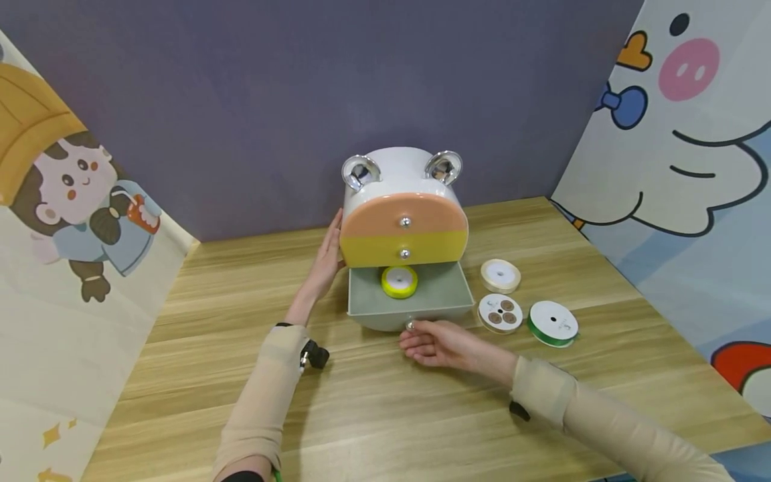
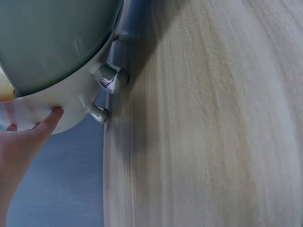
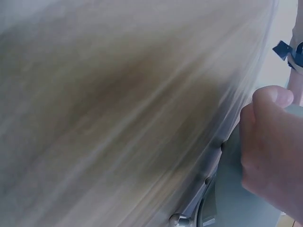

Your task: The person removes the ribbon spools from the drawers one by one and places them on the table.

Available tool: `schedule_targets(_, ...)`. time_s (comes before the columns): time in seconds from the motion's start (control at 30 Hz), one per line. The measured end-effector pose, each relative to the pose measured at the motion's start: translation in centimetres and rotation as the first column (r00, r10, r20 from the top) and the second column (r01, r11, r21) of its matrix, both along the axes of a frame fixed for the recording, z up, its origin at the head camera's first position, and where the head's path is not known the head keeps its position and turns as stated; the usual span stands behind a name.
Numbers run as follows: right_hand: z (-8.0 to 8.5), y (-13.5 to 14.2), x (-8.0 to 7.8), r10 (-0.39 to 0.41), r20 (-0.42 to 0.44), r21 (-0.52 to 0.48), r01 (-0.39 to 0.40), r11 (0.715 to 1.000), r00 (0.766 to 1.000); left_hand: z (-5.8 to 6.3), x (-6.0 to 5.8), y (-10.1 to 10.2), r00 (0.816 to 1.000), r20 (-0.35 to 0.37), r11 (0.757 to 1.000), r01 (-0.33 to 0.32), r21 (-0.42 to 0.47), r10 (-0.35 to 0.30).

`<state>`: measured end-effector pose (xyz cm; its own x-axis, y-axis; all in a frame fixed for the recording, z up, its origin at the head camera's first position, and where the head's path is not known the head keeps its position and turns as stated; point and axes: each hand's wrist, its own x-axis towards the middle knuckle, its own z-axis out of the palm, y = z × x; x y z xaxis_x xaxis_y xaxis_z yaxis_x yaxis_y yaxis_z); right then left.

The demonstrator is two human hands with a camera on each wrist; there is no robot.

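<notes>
A small round-topped drawer cabinet (image 1: pixel 400 175) stands on the table, white with an orange and a yellow drawer front and two silver ring-like ears. Its grey-green bottom drawer (image 1: pixel 364 298) is pulled out, and a yellow ribbon spool (image 1: pixel 399 282) lies inside. My right hand (image 1: pixel 442 345) pinches the silver knob (image 1: pixel 411 325) of that drawer between thumb and index finger. Against the cabinet's left side rests my left hand (image 1: pixel 324 264), its fingers extended; the left wrist view shows this hand (image 2: pixel 21 149) touching the white shell.
To the cabinet's right lie a cream ribbon spool (image 1: pixel 500 275), a white spool with brown button-like discs (image 1: pixel 500 313) and a green ribbon spool (image 1: pixel 553 323). A grey-purple wall (image 1: pixel 271 120) rises behind the wood-grain table (image 1: pixel 361 415); cartoon-printed panels flank both sides.
</notes>
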<state>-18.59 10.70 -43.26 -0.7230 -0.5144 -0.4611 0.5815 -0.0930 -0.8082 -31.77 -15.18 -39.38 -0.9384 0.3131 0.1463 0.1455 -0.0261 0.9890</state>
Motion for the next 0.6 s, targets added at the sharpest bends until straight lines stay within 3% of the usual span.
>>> schedule_targets(0.6,-0.1,-0.22,0.59,0.026,-0.018,0.032,-0.025,0.999,1.0,-0.17,-0.04,-0.04,1.0,-0.008,1.0,0.008,0.014,-0.008)
